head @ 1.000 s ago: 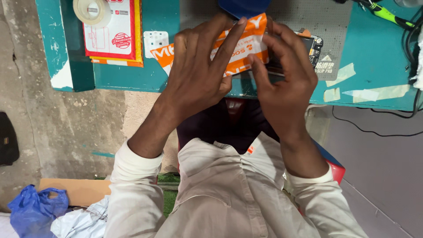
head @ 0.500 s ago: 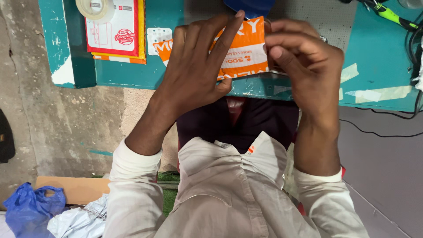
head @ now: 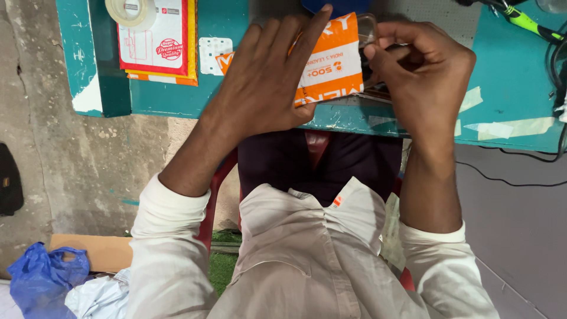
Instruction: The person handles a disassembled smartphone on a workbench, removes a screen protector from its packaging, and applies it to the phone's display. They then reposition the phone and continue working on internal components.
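An orange and white flat packet point(head: 331, 65) is over the near edge of the teal table point(head: 508, 77). My left hand point(head: 266, 82) lies flat across the packet's left part, fingers spread over it. My right hand point(head: 425, 77) is curled at the packet's right end, its fingertips pinched on a clear plastic piece point(head: 367, 29) that sticks out there. A dark thing under the right hand is mostly hidden.
A roll of clear tape point(head: 131, 10) sits on a red and white box point(head: 158, 38) at the table's far left, next to a small white square card point(head: 214, 56). A green-handled tool point(head: 525, 20) and black cables point(head: 555, 65) lie at the right. On the floor: blue bag point(head: 41, 277), cardboard.
My right hand has shifted to the right and closed into a pinch at the packet's end. The left hand stayed pressed on the packet, which now shows more of its right part.
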